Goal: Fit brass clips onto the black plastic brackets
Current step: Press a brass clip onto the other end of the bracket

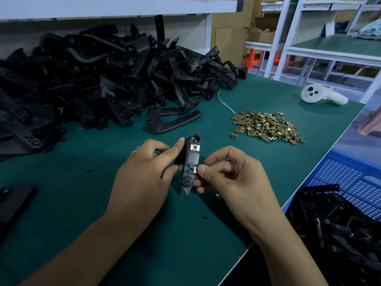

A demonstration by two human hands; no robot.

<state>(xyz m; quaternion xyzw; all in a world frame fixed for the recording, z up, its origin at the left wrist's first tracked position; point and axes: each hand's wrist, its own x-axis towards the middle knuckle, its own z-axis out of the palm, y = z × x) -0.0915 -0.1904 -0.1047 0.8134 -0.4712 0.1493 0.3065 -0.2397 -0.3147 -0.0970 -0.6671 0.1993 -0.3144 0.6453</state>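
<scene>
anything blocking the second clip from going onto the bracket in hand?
Nothing visible. The right hand pinches the clip right at the bracket edge; the left hand grips the opposite side, clear of it.

A black plastic bracket is held above the green table, long and narrow, almost upright, with a round hole at its top end and a round boss at the bottom. One brass clip sits already on its upper part; a second clip is at its lower right edge. A loose heap of brass clips lies to the right, and a big pile of black brackets at the back left
</scene>
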